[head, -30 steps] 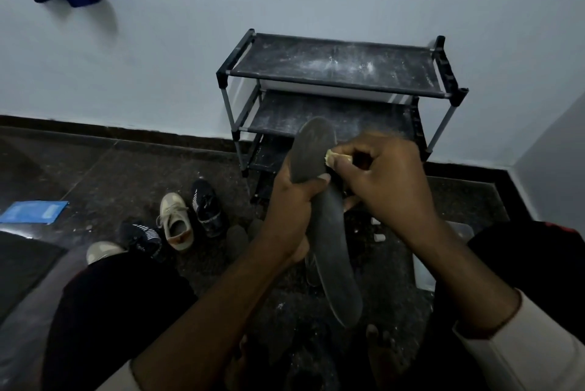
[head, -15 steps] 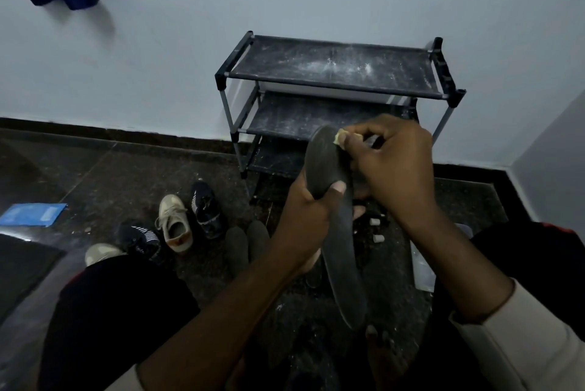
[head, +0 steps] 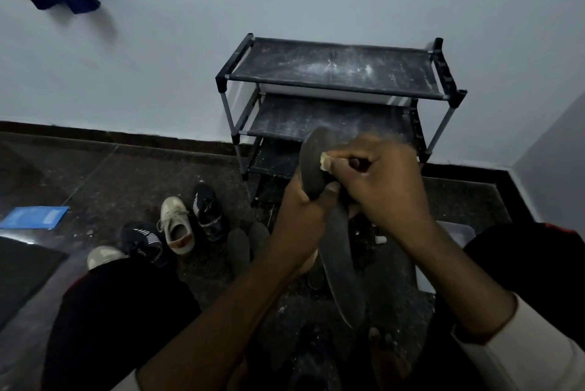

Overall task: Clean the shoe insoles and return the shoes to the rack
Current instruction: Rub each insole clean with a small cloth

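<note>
My left hand [head: 300, 216] grips a long dark grey insole [head: 340, 261] around its middle and holds it upright in front of me. My right hand [head: 384, 188] is closed on a small yellowish scrap of sponge or cloth [head: 325, 162], pressed against the insole's upper end. Behind my hands stands a black three-tier shoe rack [head: 335, 74], dusty and with nothing on its visible shelves. On the floor to the left lie a black sneaker [head: 207, 210], a beige sneaker [head: 175, 226], a black striped sneaker [head: 142, 240] and two more dark insoles [head: 239, 248].
A white wall with a dark skirting runs behind the rack. A blue sheet [head: 34, 217] lies on the dark floor at far left, beside a dark mat [head: 19, 276]. A pale container [head: 456, 235] sits partly hidden behind my right forearm. My knees fill the lower corners.
My right hand with the scrap rubbed up toward the insole's tip, then came back down a little. The left hand and the insole shifted slightly right.
</note>
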